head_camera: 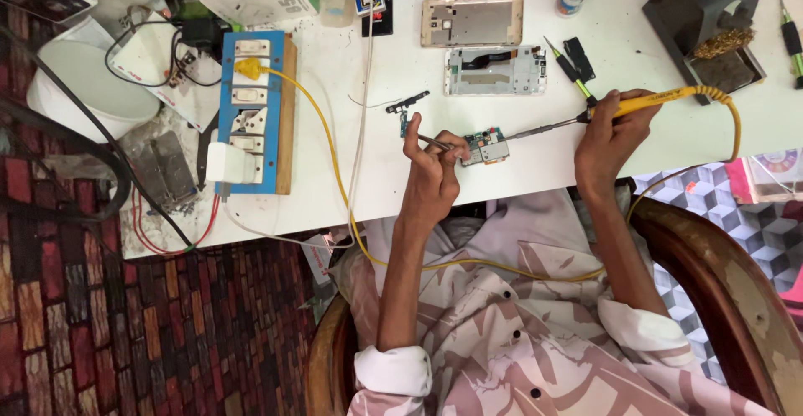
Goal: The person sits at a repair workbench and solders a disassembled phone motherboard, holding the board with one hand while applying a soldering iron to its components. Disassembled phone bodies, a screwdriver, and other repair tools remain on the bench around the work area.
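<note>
Right hand (609, 136) fingers grip soldering iron (644, 100), axis near-horizontal, tip pointing left onto circuit board (486, 146); left hand (432, 165) fingers pinch tweezers (433, 141).

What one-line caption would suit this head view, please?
Left hand steadies a circuit board with tweezers while right hand applies a soldering iron.
</note>
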A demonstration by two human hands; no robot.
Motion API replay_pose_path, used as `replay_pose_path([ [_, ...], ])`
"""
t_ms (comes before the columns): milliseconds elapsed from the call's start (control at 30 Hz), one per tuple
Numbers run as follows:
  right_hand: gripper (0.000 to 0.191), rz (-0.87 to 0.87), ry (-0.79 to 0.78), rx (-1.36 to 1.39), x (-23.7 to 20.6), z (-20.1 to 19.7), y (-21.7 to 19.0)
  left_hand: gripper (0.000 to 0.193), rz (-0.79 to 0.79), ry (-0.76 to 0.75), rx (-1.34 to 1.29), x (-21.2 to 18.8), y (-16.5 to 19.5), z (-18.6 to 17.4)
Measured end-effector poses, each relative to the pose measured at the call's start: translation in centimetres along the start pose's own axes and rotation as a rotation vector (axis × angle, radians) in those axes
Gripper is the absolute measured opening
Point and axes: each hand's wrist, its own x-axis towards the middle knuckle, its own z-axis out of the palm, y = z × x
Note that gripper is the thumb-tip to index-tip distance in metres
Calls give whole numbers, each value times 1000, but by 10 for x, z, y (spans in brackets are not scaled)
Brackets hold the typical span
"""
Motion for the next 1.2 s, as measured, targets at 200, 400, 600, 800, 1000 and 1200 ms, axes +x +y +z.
replay_pose_path([
  [200, 14, -17, -24, -3, -1, -1, 1, 71, -84, 76, -103, 1, -1, 1],
  [400, 14, 9, -28, -26, -1, 0, -1, 64, -66, 99, -106, 4, -3, 2],
  [600, 14, 0, -28, -19, -1, 1, -8, 65, -88, 112, -168, 5, -6, 6],
  [800, 14, -6, -28, -34, -1, 2, -10, 74, -196, 289, -367, 2, 0, 6],
  [1000, 11, 39, 37, 49, -2, -2, 1, 73, -279, 290, -339, -4, 13, -14],
  [1200, 10, 22, 25, 137, -2, -1, 3, 72, -281, 253, -413, 2, 16, -23],
])
